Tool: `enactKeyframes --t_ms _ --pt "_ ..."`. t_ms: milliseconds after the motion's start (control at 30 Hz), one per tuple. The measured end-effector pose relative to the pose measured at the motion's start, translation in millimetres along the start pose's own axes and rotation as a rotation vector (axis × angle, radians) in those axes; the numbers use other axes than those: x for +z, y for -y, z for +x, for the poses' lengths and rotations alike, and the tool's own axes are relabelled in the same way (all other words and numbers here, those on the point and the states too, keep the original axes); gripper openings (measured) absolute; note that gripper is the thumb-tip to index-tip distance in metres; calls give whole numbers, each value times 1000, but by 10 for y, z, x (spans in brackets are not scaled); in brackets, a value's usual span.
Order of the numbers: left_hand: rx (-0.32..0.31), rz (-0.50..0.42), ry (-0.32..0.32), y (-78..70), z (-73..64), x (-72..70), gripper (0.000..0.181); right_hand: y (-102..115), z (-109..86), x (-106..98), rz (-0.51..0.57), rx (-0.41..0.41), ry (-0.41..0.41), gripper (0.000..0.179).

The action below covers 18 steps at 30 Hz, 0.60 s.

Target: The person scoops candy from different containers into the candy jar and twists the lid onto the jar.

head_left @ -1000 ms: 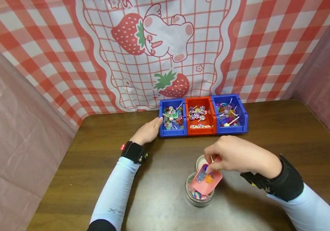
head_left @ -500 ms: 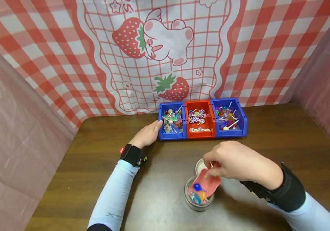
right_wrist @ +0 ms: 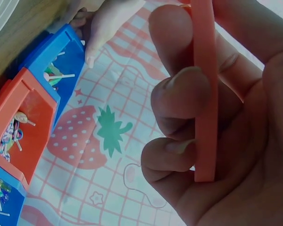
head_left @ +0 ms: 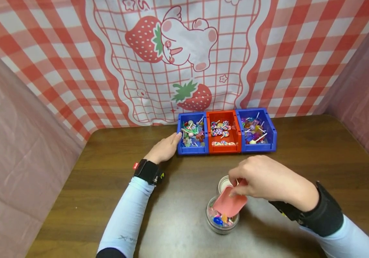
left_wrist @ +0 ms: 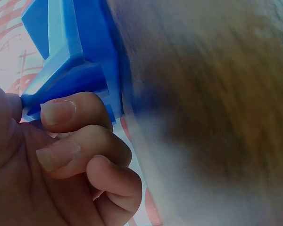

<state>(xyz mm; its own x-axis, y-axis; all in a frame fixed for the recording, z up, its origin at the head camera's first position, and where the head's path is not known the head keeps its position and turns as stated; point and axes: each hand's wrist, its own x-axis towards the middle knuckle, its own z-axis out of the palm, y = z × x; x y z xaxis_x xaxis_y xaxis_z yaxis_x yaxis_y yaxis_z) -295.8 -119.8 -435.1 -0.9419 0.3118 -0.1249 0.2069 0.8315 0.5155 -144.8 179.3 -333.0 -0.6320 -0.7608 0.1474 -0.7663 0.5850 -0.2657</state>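
My right hand (head_left: 268,177) grips a pink scoop (head_left: 230,205) by its handle, tilted over the mouth of a glass jar (head_left: 222,230). Small colourful lollipops and candy-like pieces, a blue one (head_left: 218,220) among them, lie in the jar under the scoop's lip. In the right wrist view, curled fingers wrap the scoop's pink handle (right_wrist: 205,103). My left hand (head_left: 163,147) holds the side of the left blue bin (head_left: 193,150). In the left wrist view its fingers (left_wrist: 87,148) are curled by the bin's edge (left_wrist: 80,70).
A red bin (head_left: 225,149) and another blue bin (head_left: 259,147) stand joined to the left one, all holding small candy pieces. A round white lid (head_left: 223,182) lies just behind the jar. A checked cloth (head_left: 287,71) hangs behind the wooden table (head_left: 113,150).
The scoop has tipped further down, and the blue, clear and orange pieces on it have slid into the jar. My left hand has stayed at the bin.
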Motion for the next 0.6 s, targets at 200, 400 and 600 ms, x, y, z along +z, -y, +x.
enactKeyframes --t_ms 200,400,600 --pt "9 -7 -4 -5 14 -11 69 -8 -15 -55 13 3 -44 27" --pt "-4 -1 2 -7 19 -14 70 41 -15 -42 52 -66 -43 24" --pt "-8 -9 3 -5 15 -12 69 94 4 16 32 -76 -13 23"
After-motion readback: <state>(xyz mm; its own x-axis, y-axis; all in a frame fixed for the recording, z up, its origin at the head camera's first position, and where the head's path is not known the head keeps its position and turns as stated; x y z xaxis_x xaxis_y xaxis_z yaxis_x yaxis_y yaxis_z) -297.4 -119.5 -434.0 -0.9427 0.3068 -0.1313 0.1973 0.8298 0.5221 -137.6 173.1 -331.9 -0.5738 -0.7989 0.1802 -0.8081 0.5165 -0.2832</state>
